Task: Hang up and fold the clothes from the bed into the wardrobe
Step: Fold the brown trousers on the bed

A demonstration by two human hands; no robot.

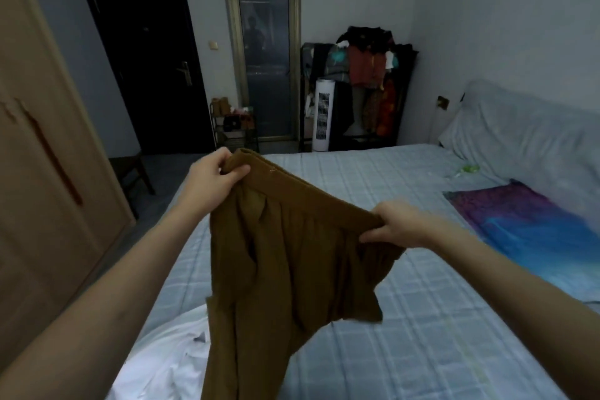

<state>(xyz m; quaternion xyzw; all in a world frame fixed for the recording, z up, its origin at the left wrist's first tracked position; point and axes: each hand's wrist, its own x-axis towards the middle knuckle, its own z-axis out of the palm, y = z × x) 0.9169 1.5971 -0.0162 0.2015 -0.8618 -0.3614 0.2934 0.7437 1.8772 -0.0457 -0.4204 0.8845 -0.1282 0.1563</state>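
Note:
Brown trousers (285, 263) hang in the air over the bed (438, 318), held by the waistband. My left hand (214, 178) pinches the waistband's far left end. At the right end, my right hand (399, 224) grips the same band. The trouser legs drop down out of the frame's lower edge. A white garment (168, 364) lies crumpled on the bed's near left corner, partly behind the trousers. The wooden wardrobe (42, 172) stands at the left with its door shut.
A purple and blue cloth (532, 230) lies on the bed's right side near the grey pillow (519, 127). Beyond the bed stand an open rack of hanging clothes (370, 81), a white tower fan (323, 114), a small shelf (233, 123) and a dark door (146, 52).

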